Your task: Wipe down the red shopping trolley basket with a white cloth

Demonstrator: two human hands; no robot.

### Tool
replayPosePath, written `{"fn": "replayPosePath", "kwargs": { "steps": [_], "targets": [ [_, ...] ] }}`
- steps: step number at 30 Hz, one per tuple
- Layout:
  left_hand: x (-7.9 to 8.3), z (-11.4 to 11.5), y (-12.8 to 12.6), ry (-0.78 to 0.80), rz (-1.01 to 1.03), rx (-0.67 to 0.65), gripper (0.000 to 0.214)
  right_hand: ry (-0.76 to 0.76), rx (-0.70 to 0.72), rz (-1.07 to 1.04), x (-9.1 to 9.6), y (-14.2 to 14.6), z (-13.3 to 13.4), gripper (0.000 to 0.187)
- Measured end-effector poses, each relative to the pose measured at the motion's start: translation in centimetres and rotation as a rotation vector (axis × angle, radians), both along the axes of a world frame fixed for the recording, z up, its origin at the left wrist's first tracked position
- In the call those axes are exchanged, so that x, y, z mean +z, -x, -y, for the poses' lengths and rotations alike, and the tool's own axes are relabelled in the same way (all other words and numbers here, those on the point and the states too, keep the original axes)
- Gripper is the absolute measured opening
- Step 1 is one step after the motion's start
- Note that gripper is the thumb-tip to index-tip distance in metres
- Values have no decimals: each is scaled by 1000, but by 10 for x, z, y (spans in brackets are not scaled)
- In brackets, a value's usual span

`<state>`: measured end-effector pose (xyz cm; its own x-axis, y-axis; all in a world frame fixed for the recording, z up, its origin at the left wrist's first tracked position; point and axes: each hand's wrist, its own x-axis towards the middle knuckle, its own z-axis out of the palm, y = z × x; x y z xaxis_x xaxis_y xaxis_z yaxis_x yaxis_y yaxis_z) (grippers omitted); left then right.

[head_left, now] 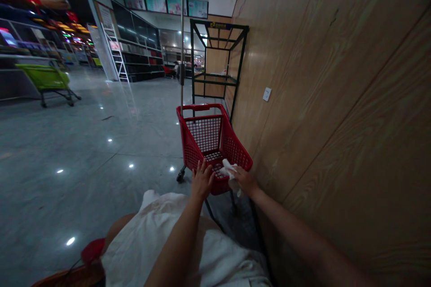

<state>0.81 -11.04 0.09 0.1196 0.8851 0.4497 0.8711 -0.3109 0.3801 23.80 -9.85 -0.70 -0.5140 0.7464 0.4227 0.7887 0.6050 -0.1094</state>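
Item: red shopping cart (206, 135), plastic mesh basket on castors, standing just beside a wood-panelled wall (336, 98) on a glossy grey floor (84, 143). Its near rim faces the person, and both hands meet there.

Left hand (202, 180): fingers spread and laid flat over the near rim, not closed round anything.

Right hand (245, 180): at the near right corner of the basket, fingers drawn together on a white cloth (229, 168). The cloth is bunched. Part lies on the rim and a tail hangs below the hand.

Handling note, as a judgement: the cart sits on wheels, so the flat left hand would best press down firmly to stop it rolling while the cloth works along the rim. Folding in the loose tail would keep it from snagging in the mesh. With the wall so close on the right, there is little elbow room, so short strokes suit better.

Surroundings:
- white wall socket (267, 94) on the panelling
- black metal rack (218, 60) beyond the cart, against the same wall
- thin upright pole (182, 31) rising behind the cart
- green cart (43, 77) well apart, far left
- stepladder (116, 56) by the dark shelving
- white garment (151, 242) across the person's lap
- seated figure (175, 69) in the distance, too small to detail
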Motion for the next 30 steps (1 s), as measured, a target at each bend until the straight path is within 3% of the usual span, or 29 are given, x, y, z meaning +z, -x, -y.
{"fn": "replayPosePath", "kwargs": {
  "steps": [2,4,8,11,13,16,20,23,25,30],
  "targets": [
    [-3,0,-6,-15,0,28,46,32,-47,49,6,-16,-6,50],
    [-11,0,-9,-37,1,4,55,67,-54,101,12,-15,-8,52],
    [-28,-2,-9,-100,5,-109,79,116,30,143,15,30,-2,54],
    [-29,-3,-4,-114,-12,-133,71,123,86,116,14,63,5,50],
    [-24,-3,0,-107,-32,-136,59,109,102,95,15,67,8,46],
    [-14,-2,4,-79,-35,-136,50,105,57,109,19,37,8,41],
    [-6,0,1,-61,-16,-102,48,92,-128,155,24,-26,3,47],
    [-5,1,-6,-57,-24,-76,51,86,-172,169,26,-37,1,49],
    [-5,2,-10,-46,-35,-58,52,95,-127,175,25,-17,3,47],
    [-9,4,-8,-35,-58,-10,52,61,-69,107,18,73,18,41]
  ]
}}
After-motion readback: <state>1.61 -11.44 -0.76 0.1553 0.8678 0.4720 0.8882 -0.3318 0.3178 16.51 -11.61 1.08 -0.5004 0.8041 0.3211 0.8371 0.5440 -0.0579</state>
